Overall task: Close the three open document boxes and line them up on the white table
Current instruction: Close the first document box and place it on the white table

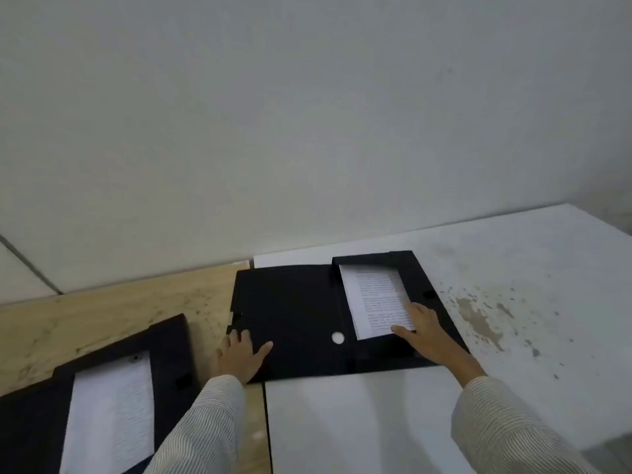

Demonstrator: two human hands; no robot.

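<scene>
An open black document box (294,309) lies flat across the seam between the wooden table and the white table (359,422). Its lid flap spreads to the left; its tray on the right holds a printed paper stack (376,302). My left hand (241,357) grips the flap's left edge, fingers curled over it and thumb on top. My right hand (427,328) rests flat on the lower right corner of the papers. A second open black box (171,354) with white papers (109,415) lies on the wooden table at lower left. No third box is in view.
The wooden table (102,313) sits left of the white table, both against a pale wall (307,131). The white table's right part carries brown stains (478,319). Striped sleeves cover both forearms.
</scene>
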